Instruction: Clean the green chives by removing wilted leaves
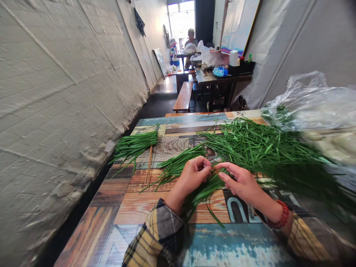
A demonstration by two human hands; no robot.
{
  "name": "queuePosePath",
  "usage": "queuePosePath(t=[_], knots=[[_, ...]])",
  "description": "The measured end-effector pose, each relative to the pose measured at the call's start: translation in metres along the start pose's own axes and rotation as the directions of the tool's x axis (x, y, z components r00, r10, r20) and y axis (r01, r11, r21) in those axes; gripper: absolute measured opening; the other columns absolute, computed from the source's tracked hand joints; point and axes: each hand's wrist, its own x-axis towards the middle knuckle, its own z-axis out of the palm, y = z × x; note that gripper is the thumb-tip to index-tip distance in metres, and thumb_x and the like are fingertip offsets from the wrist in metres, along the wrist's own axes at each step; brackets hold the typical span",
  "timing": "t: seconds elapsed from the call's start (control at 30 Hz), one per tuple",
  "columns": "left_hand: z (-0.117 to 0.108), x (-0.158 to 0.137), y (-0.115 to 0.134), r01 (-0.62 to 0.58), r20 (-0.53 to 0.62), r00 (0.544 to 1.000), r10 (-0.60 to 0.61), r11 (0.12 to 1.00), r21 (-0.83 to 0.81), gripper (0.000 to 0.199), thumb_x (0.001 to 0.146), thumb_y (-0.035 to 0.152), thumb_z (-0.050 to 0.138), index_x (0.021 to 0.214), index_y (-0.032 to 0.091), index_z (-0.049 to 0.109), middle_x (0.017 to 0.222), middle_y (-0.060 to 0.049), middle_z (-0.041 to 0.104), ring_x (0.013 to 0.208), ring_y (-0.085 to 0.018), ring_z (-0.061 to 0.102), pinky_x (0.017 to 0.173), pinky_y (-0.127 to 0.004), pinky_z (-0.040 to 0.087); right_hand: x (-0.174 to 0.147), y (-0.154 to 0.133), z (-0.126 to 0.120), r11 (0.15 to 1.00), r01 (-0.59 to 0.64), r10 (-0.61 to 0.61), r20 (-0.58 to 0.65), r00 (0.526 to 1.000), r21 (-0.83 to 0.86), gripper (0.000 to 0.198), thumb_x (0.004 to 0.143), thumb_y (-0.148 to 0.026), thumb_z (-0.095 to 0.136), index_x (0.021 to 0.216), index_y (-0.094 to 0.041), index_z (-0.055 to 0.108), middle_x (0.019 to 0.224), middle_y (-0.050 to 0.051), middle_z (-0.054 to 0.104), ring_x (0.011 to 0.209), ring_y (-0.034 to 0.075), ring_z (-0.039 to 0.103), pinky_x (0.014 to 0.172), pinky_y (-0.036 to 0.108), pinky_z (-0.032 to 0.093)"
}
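Over bench [133, 207], near edge: left hand [191, 176] and right hand [240, 181] both pinch chive bunch [178, 165]; long axis runs leftward from fingertips; big chive pile [264, 148] just right.

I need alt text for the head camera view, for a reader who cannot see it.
Two hands, the left hand and right hand, pinch a small bundle of green leaves on a painted wooden table. A large leaf pile lies right, thin sticks left.

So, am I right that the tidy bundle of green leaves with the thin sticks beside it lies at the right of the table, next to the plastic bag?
Not quite: in the head view the tidy bundle with the thin sticks lies at the left of the table, by the wall. The plastic bag is on the right.
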Motion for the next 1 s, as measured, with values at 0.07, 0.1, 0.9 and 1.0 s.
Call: queuePosePath(t=[0.07,0.1,0.9,1.0], knots=[[0.0,0.0,0.0,-0.005,-0.002,1.0,0.005,1.0,0.007,0.014,0.076,0.027,0.058,0.074,0.014,0.053,0.058,0.005,0.05,0.044,-0.004,0.042,0.043,-0.017,0.033,0.0,0.0,0.0,1.0,0.002,-0.002,-0.001,1.0,0.001,0.03,0.089,-0.035,0.05,0.11,-0.018,0.061,0.064,-0.001,0.06,0.048,0.011,0.053,0.042,0.021,0.039],[0.0,-0.001,0.0,-0.009,-0.003,1.0,0.009,1.0,0.008,0.014,0.076,0.027,0.058,0.074,0.013,0.053,0.058,0.005,0.05,0.045,-0.005,0.042,0.043,-0.017,0.034,0.0,0.0,0.0,1.0,0.003,-0.003,-0.001,1.0,0.0,0.03,0.089,-0.035,0.05,0.111,-0.018,0.061,0.064,-0.001,0.06,0.048,0.011,0.054,0.043,0.021,0.039],[0.001,-0.003,-0.002,-0.321,0.111,0.947,0.302,0.86,0.396,0.013,0.08,0.016,0.056,0.076,0.014,0.068,0.072,-0.002,0.064,0.068,-0.012,0.056,0.063,-0.022,0.04,0.0,0.009,0.002,0.992,-0.068,0.069,-0.013,0.998,0.104,0.044,0.088,-0.036,0.052,0.13,-0.023,0.047,0.063,-0.005,0.049,0.04,0.007,0.045,0.034,0.017,0.037],[-0.003,-0.003,-0.001,-0.34,0.119,0.94,0.32,0.855,0.391,0.015,0.081,0.017,0.055,0.08,0.015,0.07,0.077,-0.004,0.067,0.073,-0.014,0.059,0.066,-0.023,0.043,0.001,0.01,0.002,0.993,-0.065,0.068,-0.023,0.997,0.1,0.034,0.087,-0.037,0.052,0.116,-0.02,0.054,0.066,-0.003,0.052,0.041,0.007,0.046,0.034,0.017,0.038]])
